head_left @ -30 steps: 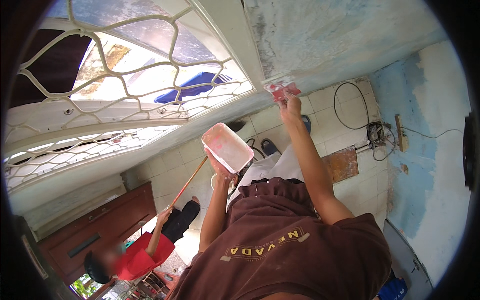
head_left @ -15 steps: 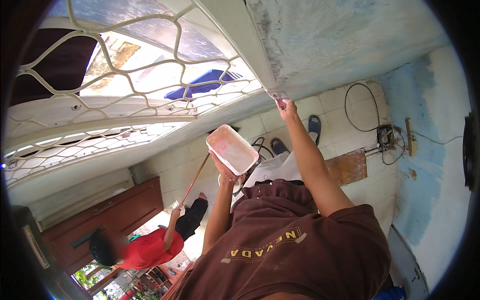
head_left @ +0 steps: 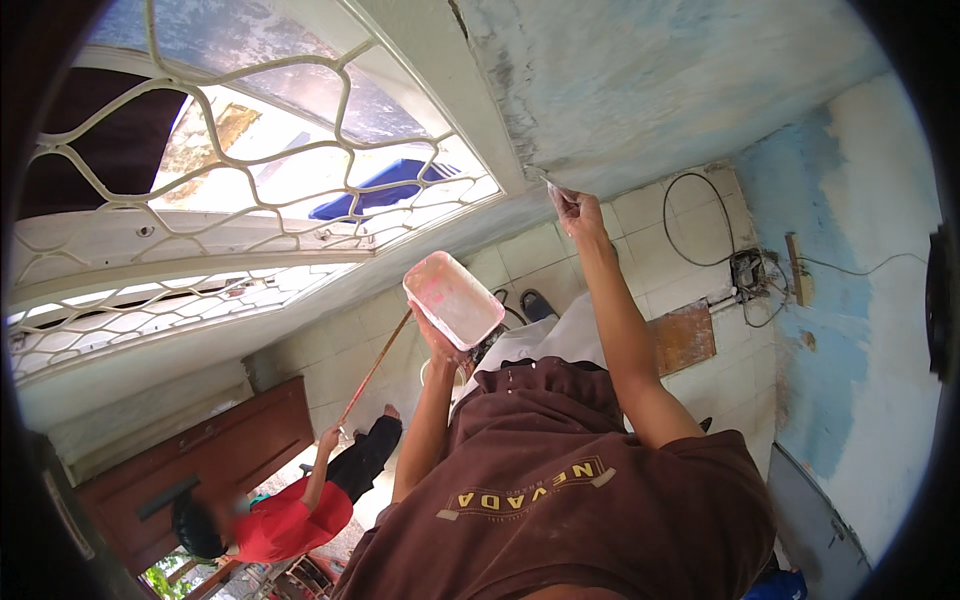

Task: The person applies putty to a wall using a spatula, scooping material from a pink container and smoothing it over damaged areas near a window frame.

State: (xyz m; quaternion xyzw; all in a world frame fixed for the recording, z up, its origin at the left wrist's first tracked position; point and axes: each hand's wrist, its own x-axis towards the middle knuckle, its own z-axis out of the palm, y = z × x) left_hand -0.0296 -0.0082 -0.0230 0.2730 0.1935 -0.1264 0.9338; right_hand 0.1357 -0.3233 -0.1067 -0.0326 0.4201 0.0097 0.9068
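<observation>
My left hand [head_left: 437, 335] is wrapped round a rectangular plastic tub [head_left: 453, 300], holding it up at a tilt. Whitish paste with pink smears coats the tub's inside. Out ahead, my right hand [head_left: 580, 213] is closed on a small flat scraper [head_left: 551, 187], mostly hidden by the fingers. Pale paste marks those fingers. The scraper's thin edge is at the patchy blue-white wall [head_left: 640, 90], close to the window frame [head_left: 440, 90]; whether it touches cannot be told.
A curved metal grille [head_left: 250, 155] covers the window at left. Below left, a person in red [head_left: 290, 530] holds a long stick [head_left: 375, 370]. A black cable [head_left: 668, 215] loops over the tiled floor beside an electrical box [head_left: 747, 272]. A brown board [head_left: 685, 338] lies nearby.
My right hand has drawn the scraper slightly back from the wall corner beside the window frame, and its blade has turned. The tub stays in my left hand. The whole view has shifted a little.
</observation>
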